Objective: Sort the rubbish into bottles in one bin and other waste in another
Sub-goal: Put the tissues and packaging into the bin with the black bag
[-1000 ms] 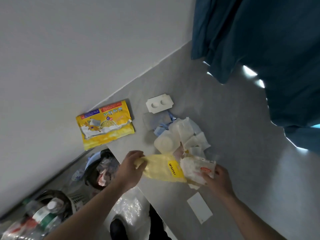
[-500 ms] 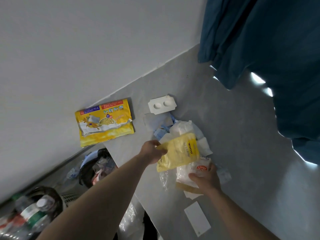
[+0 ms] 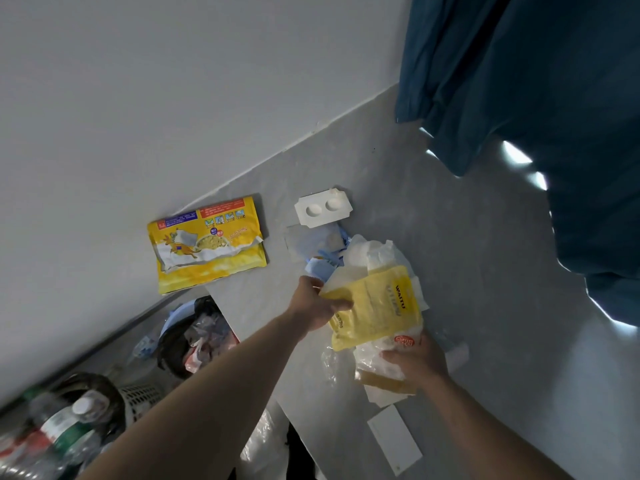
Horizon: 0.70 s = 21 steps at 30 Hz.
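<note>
My left hand [image 3: 313, 306] grips the upper corner of a pale yellow plastic bag [image 3: 377, 306] over the grey table [image 3: 485, 271]. My right hand [image 3: 415, 362] clutches a bunch of clear and white wrappers [image 3: 384, 362], one bearing a red logo, just under the yellow bag. More white and blue packaging [image 3: 332, 251] lies piled behind the bag. A bin [image 3: 194, 337] lined in black, holding mixed wrappers, stands below the table's left edge. Further left, a white mesh bin [image 3: 138, 400] holds plastic bottles [image 3: 59, 431].
A large yellow food pouch [image 3: 207, 244] lies by the wall. Next to it sits a white moulded tray [image 3: 323, 207] with two dimples. A white card [image 3: 394, 438] lies near the table's front. Dark blue curtains [image 3: 554, 116] hang at the right.
My left hand carried the yellow bag from near the table's left edge to the right and away from me, over the pile. My right hand gathered the wrappers and lifted them under the bag.
</note>
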### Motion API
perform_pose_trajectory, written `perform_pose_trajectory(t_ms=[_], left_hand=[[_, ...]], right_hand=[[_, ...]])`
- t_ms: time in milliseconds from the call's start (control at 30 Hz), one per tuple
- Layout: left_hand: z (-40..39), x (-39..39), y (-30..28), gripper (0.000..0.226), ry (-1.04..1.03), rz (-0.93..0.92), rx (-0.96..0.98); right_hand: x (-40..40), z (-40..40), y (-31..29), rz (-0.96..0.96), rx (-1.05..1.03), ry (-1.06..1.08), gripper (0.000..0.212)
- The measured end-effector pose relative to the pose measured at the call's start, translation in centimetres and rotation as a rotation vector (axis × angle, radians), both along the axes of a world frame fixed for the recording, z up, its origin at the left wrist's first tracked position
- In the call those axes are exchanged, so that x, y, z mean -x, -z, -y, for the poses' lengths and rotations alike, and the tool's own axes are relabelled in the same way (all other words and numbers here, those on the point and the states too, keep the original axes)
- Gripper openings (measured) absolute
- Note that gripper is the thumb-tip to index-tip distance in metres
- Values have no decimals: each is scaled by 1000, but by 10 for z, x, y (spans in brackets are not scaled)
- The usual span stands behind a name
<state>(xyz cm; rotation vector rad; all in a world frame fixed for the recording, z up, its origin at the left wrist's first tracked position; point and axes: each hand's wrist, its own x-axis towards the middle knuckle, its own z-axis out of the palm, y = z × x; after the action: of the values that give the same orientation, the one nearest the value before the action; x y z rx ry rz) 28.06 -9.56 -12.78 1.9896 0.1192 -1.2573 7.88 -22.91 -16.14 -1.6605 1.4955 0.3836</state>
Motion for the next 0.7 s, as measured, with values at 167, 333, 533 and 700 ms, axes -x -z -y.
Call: perform_pose_trajectory(t_ms=[167, 333, 533, 700], left_hand=[[-17, 11, -23, 66, -8, 5, 67], [-66, 20, -56, 49, -95, 115, 151], [-172, 14, -80, 51, -274, 136, 143], [-265, 9, -94, 49, -388, 197, 95]], right_hand=[[20, 8, -23, 115, -22, 119, 45], [34, 6, -55, 251, 9, 153, 31], [14, -29, -109, 441, -8, 194, 18], [-18, -84, -136, 541, 14, 62, 14]])
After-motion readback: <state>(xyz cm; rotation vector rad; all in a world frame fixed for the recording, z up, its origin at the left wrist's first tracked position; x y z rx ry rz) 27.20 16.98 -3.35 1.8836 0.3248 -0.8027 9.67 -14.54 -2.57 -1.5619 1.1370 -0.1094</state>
